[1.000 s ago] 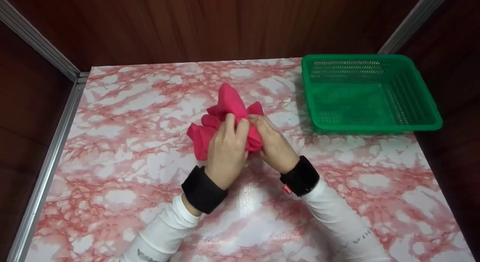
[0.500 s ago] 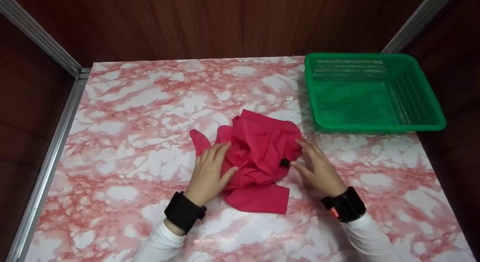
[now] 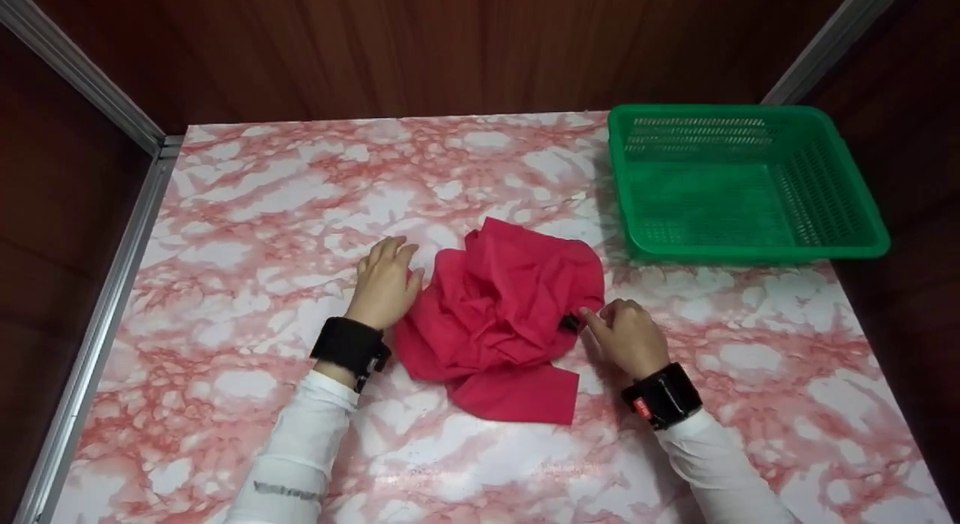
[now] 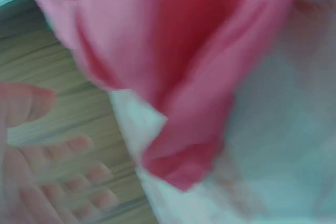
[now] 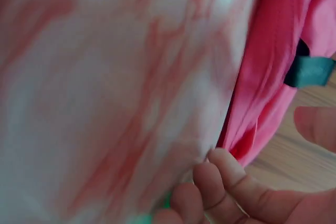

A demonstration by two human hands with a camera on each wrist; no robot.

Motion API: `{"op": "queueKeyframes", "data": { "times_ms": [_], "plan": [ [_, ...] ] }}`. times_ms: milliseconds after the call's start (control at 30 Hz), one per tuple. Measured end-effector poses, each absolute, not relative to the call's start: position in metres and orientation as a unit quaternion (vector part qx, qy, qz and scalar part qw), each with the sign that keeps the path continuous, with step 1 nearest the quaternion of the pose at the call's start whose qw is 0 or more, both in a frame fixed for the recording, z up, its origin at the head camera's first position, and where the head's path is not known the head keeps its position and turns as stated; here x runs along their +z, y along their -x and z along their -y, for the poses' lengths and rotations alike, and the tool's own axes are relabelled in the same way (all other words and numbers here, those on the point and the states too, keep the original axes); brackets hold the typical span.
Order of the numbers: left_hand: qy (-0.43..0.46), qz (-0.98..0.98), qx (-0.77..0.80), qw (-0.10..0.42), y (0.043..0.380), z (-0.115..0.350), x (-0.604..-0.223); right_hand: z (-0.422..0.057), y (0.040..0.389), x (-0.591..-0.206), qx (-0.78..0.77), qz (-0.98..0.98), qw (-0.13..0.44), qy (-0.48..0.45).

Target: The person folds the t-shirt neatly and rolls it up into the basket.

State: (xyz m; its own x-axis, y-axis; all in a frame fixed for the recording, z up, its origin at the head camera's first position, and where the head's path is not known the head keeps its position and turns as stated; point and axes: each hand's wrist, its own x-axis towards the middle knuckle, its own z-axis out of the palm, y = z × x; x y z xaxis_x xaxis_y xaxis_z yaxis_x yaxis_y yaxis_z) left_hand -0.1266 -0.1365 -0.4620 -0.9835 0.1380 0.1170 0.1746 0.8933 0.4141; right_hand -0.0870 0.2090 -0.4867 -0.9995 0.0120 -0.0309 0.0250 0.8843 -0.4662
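A crumpled pinkish-red garment (image 3: 517, 299) lies in a heap on the marbled table, one flat end like a sleeve (image 3: 525, 395) sticking out toward me. On its right side a small black label (image 5: 310, 71) shows. My left hand (image 3: 384, 284) is beside the heap's left edge, fingers spread and holding nothing; the left wrist view shows those fingers (image 4: 79, 182) apart from the cloth. At the right edge, close to the label, is my right hand (image 3: 632, 336). Its fingers are loosely bent, the thumb apart from them, and the fingertips (image 5: 223, 163) are right by the cloth's edge.
A green plastic basket (image 3: 757, 252) with slotted walls stands at the table's back right. Dark wood panels (image 3: 465, 51) enclose the back and sides, with metal rails (image 3: 97, 299) along the corners. The table (image 3: 247, 201) has a red and white marbled top.
The garment, bunched in both hands at first, was let go and spread into a looser heap. Since then my left hand has moved left and away from me; the right fingers have bent more.
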Motion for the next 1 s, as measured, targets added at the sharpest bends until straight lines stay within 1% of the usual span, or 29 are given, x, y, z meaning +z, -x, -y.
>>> {"op": "queueKeyframes", "data": {
  "times_ms": [133,267,367,467,567,733,900,1000],
  "plan": [
    [0.105,0.972,-0.208,-0.007,0.143,0.135,-0.474,-0.198,0.096,-0.487,-0.228,-0.973,0.02,-0.027],
    [0.116,0.966,-0.223,-0.064,0.155,0.127,-0.484,-0.188,0.106,-0.483,-0.218,-0.973,0.069,-0.035],
    [0.118,0.962,-0.232,-0.077,0.16,0.12,-0.488,-0.182,0.114,-0.479,-0.213,-0.97,0.11,-0.027],
    [0.126,0.967,-0.213,-0.065,0.163,0.112,-0.494,-0.177,0.12,-0.478,-0.216,-0.968,0.128,-0.013],
    [0.142,0.97,-0.191,-0.051,0.163,0.106,-0.499,-0.171,0.124,-0.48,-0.222,-0.967,0.12,0.016],
    [0.134,0.966,-0.222,-0.006,0.16,0.103,-0.506,-0.163,0.127,-0.489,-0.263,-0.96,0.054,0.082],
    [0.089,0.954,-0.281,0.055,0.154,0.108,-0.506,-0.161,0.132,-0.496,-0.345,-0.935,-0.005,0.08],
    [0.069,0.943,-0.315,0.08,0.152,0.114,-0.505,-0.162,0.137,-0.498,-0.378,-0.923,-0.018,0.074]
  ]
}}
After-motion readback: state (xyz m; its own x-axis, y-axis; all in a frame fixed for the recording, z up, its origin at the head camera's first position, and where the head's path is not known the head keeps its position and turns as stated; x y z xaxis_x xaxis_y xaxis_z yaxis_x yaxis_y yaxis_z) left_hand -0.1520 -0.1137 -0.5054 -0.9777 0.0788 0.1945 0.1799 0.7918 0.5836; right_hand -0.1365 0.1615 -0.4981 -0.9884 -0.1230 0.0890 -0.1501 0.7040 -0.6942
